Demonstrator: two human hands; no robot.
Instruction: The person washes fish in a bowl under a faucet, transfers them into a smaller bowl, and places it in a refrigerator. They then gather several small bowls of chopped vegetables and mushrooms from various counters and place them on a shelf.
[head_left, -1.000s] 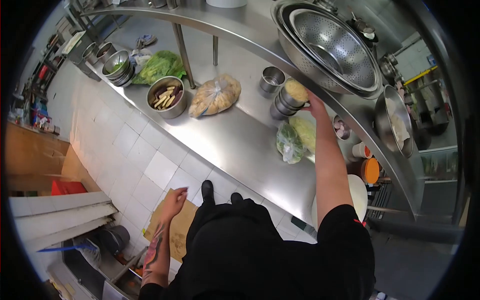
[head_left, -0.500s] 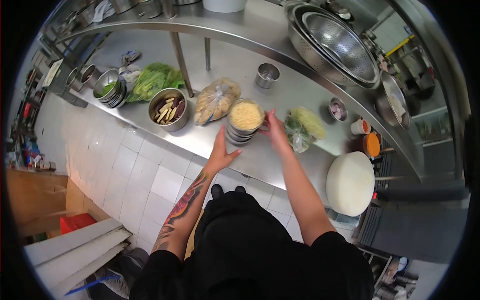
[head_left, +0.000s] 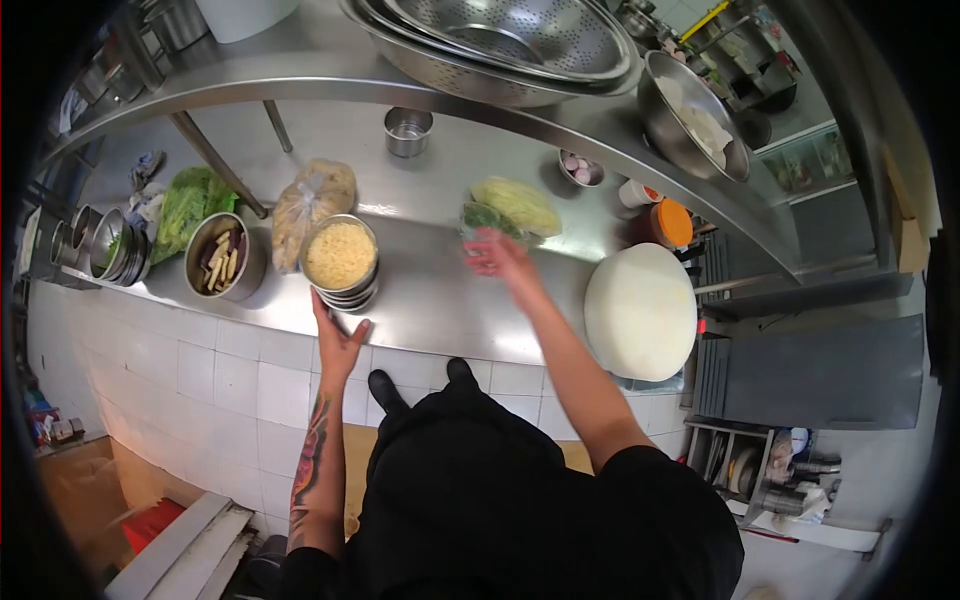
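A stack of steel bowls (head_left: 352,296), topped with one full of pale yellow shreds (head_left: 341,254), stands near the counter's front edge. My left hand (head_left: 338,335) touches the stack's lower front side, thumb spread away from the fingers, not gripped round it. To the right, my right hand (head_left: 500,260) is slightly blurred, fingers stretched out with nothing visible in them. It overlaps the near end of a plastic bag of dark greens (head_left: 490,220), beside a pale green cabbage-like vegetable (head_left: 520,205). Left of the stack sits a tied bag of light brown pieces (head_left: 314,205).
A steel pot (head_left: 248,262) of cut eggplant and leafy greens (head_left: 195,210) are on the left. A small steel container (head_left: 408,132) stands behind. Overhead, a shelf (head_left: 300,85) carries colanders (head_left: 480,85). A thick round white block (head_left: 642,312) and an orange-lidded tub (head_left: 672,224) are right.
My right hand has left the bowl stack and moved right, to the bagged greens. My left hand stays at the stack, now lower on it. The view has swung right.
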